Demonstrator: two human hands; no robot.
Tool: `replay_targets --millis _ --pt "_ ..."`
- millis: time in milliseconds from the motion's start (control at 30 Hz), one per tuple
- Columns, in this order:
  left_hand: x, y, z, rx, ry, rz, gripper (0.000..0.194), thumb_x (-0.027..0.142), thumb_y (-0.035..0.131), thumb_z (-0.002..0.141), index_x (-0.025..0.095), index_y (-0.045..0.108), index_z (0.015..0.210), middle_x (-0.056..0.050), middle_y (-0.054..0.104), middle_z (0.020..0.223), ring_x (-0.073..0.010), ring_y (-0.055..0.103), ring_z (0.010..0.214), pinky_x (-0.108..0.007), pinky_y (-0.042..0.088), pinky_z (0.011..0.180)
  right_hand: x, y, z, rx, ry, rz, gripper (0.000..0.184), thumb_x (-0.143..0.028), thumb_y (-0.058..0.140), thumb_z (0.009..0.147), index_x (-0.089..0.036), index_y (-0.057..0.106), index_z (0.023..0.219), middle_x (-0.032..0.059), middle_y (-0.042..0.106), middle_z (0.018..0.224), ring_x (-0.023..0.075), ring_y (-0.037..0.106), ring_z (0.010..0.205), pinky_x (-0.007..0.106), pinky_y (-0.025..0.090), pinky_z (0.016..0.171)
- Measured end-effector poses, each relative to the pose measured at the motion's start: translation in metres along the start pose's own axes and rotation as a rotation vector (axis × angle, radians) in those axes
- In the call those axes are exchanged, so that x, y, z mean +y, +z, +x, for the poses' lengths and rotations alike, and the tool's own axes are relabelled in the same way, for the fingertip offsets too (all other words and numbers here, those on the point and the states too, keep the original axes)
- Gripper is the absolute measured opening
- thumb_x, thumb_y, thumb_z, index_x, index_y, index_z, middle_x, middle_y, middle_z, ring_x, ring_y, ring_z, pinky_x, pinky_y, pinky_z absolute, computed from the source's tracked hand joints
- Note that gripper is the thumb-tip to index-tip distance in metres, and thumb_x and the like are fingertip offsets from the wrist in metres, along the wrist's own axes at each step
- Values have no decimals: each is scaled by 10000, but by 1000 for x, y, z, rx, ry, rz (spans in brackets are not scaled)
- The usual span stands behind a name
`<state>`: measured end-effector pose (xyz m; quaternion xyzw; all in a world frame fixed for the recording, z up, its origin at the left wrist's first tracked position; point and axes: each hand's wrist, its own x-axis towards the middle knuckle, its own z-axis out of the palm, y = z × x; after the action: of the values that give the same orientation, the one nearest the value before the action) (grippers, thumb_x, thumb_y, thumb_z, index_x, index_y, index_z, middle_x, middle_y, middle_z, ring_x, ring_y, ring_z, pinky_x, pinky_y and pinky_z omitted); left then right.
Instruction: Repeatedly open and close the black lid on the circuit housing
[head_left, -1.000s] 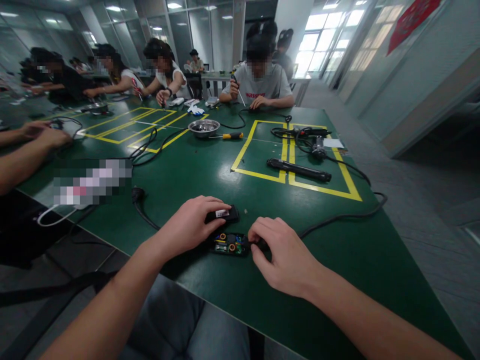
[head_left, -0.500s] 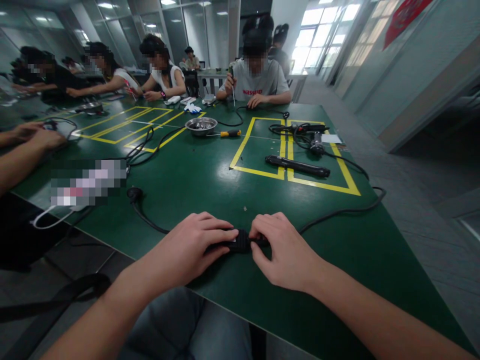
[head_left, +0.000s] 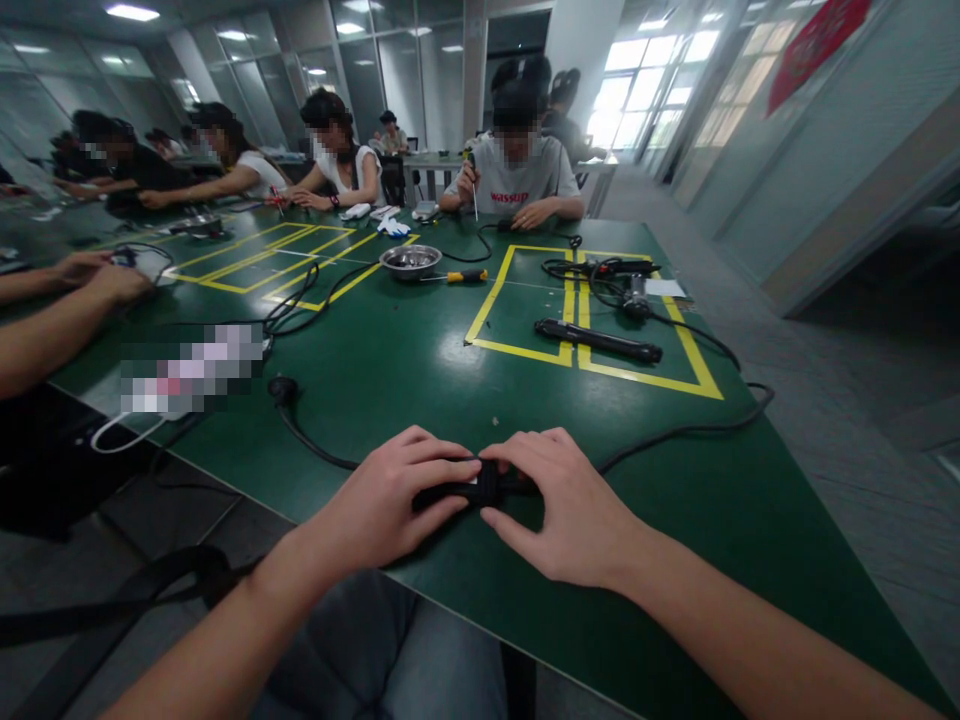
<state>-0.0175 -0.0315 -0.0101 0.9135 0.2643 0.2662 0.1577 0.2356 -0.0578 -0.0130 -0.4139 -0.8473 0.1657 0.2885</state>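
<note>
A black power adapter block [head_left: 488,482] with a ridged end and a small white label lies near the table's front edge, mostly covered by my hands. My left hand [head_left: 409,492] is closed over its left part, thumb in front and fingers behind. The thumb and fingertips of my right hand [head_left: 559,500] pinch the ridged end from front and back. A black power cord [head_left: 311,442] runs left from under my left hand to a round plug [head_left: 283,389]. Another black cable [head_left: 675,432] leads away to the right behind my right hand.
On the green table [head_left: 390,370] are a metal bowl [head_left: 411,262], a yellow-black screwdriver [head_left: 466,276], a black tube-shaped tool [head_left: 598,341] and a coiled cable [head_left: 600,270] by yellow tape. A pixelated power strip [head_left: 196,370] lies left, near another person's hands [head_left: 112,280]. A person [head_left: 517,165] opposite holds a screwdriver.
My right hand's thumb and fingertips have shifted left from the cable beside the block onto its ridged end. My left hand keeps its hold. The view has tilted slightly.
</note>
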Motion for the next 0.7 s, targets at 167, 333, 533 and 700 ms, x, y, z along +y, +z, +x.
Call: replay_targets --millis 167,333,533,700 --pt "0 0 1 -16 -12 25 271 279 698 1056 231 765 1315 -133 800 1276 -267 702 1068 -451 612 942 4 3 1 -15 2 -52 325 -230 830 899 -211 693 1193 69 786 1110 267 713 999 446 457 921" --pt "-2 1 1 -22 -15 33 290 258 713 1045 243 754 1332 -126 797 1283 -265 702 1072 -452 610 953 3 2 2 -17 0 -60 332 -208 840 901 -210 701 1203 72 791 1112 268 718 1002 451 470 931" --pt "1 1 1 -14 -22 33 271 274 672 1075 229 746 1332 -121 800 1286 -262 704 1066 -439 606 953 3 2 2 -21 -5 -85 362 -225 849 895 -199 701 1225 87 787 1127 282 716 1018 460 483 937" --pt "-1 3 1 -19 -60 113 344 322 593 1121 249 682 1445 -127 784 1358 -274 720 1146 -457 576 986 6 6 1 5 -11 -174 443 -258 839 918 -202 689 1331 103 781 1158 293 719 1028 465 499 925"
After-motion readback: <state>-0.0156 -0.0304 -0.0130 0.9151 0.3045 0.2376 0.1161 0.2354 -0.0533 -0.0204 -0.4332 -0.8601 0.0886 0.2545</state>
